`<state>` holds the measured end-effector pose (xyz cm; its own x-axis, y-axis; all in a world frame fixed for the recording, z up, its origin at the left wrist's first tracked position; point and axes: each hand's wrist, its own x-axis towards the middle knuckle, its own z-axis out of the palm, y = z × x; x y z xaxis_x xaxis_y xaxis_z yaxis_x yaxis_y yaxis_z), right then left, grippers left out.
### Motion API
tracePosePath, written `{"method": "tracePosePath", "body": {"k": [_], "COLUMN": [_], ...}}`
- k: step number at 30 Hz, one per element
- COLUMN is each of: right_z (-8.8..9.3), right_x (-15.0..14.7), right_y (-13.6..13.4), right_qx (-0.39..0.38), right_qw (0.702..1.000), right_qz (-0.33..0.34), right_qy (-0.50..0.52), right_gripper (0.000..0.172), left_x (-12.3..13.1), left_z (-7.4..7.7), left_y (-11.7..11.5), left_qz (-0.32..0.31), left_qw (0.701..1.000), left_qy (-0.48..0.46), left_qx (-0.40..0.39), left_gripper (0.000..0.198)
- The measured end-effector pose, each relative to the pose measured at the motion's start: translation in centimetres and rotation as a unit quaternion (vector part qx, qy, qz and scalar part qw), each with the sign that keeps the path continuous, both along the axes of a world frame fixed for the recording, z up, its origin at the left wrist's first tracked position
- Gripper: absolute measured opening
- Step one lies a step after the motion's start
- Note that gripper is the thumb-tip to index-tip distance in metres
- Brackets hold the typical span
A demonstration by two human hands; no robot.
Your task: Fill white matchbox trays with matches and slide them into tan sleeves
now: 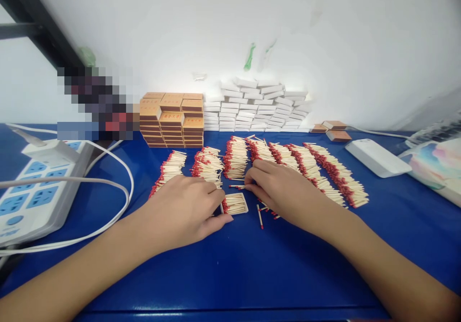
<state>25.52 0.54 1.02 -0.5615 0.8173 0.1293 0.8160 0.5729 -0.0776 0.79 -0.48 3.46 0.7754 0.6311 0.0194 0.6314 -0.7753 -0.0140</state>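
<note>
Left hand (187,207) pinches the match tray (236,204). Right hand (279,187) covers loose matches (236,186), grip unclear tbh. Match rows (309,168) crowd behind, power strip (32,192) left.

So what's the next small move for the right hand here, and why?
Probably the right hand should pinch the few loose matches lying at its fingertips and lay them in the small tray. The left hand has the tray in its grip beside them, and it holds matches with their red heads to the left, so those strays look like the nearest ones to add.
</note>
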Motion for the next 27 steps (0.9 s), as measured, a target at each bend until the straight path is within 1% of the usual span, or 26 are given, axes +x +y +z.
{"method": "tracePosePath", "body": {"k": [4, 10, 17, 22, 24, 27], "right_z": [0.11, 0.07, 0.25, 0.28, 0.28, 0.33], "right_x": [-0.1, 0.14, 0.53, 0.74, 0.66, 0.38], "right_y": [-0.19, -0.11, -0.13, -0.04, -0.06, -0.27], "right_qx": [0.005, -0.021, -0.048, -0.046, -0.041, -0.009], "right_qw": [1.0, 1.0, 0.998, 0.998, 0.999, 1.0], "right_qz": [0.004, -0.011, 0.004, 0.003, 0.005, 0.021], "right_qy": [0.004, 0.012, 0.03, 0.045, 0.03, 0.002], "right_gripper": [0.017, 0.015, 0.017, 0.013, 0.015, 0.018], "left_x": [0.06, -0.01, 0.08, 0.07, 0.06, 0.06], "left_z": [-0.03, 0.01, 0.14, 0.08, 0.08, 0.08], "left_y": [0.11, 0.08, 0.08, 0.1, 0.09, 0.09], "left_qz": [-0.004, -0.001, 0.005, 0.007, 0.008, 0.009], "left_qw": [1.0, 1.0, 1.0, 1.0, 1.0, 1.0], "left_qy": [-0.005, -0.003, 0.004, 0.001, 0.005, 0.01], "left_qx": [0.01, 0.004, -0.004, -0.006, -0.01, -0.015], "left_gripper": [0.028, 0.029, 0.028, 0.028, 0.028, 0.027]}}
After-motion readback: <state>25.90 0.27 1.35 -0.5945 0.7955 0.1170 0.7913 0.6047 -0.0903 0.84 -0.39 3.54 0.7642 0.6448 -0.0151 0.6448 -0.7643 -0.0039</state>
